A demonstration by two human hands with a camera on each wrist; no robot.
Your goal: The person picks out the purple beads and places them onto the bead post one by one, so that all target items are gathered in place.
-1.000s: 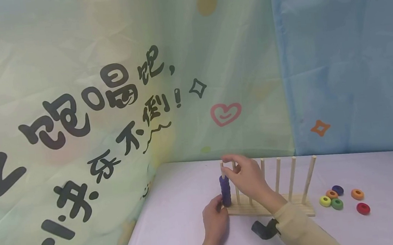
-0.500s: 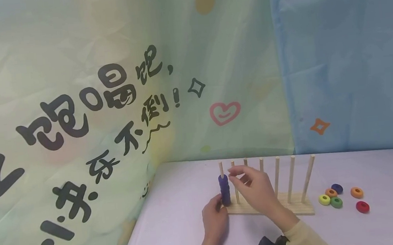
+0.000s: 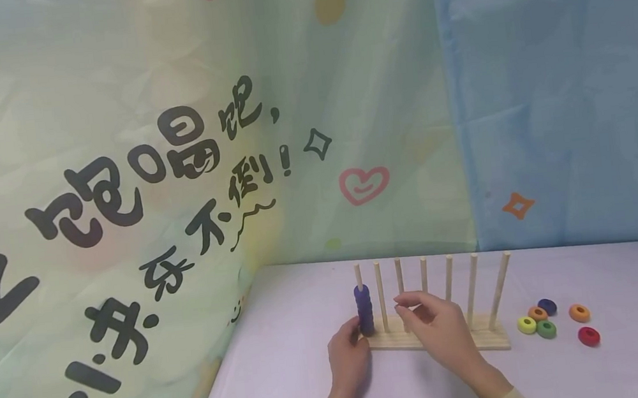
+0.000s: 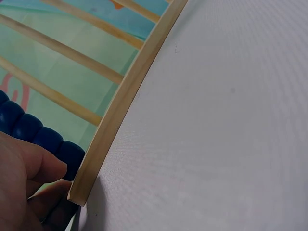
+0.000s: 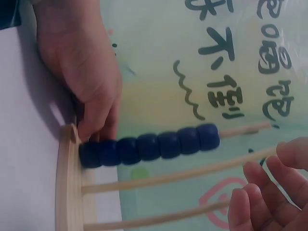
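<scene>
A wooden peg rack (image 3: 390,341) with a row of upright pegs stands on the table. Its leftmost peg carries a stack of several blue beads (image 3: 364,310), with the peg's bare tip showing above them. My left hand (image 3: 348,353) holds the rack's left end. In the left wrist view, the thumb of that hand (image 4: 24,178) lies beside the lowest beads, and some fingers are hidden behind the base. My right hand (image 3: 444,331) is in front of the middle pegs, its fingers loosely bent and nothing between them. The right wrist view shows these fingertips (image 5: 239,195) near the bare pegs.
To the right of the rack lie loose beads: a yellow one (image 3: 526,325), a green one (image 3: 547,329), a dark blue one (image 3: 548,306), a red one (image 3: 588,336) and two orange ones (image 3: 580,313). A printed cloth backdrop (image 3: 402,107) rises behind the table.
My right hand has drawn away from the top of the leftmost peg, moving right and down towards me. The left hand and the blue stack have stayed in place.
</scene>
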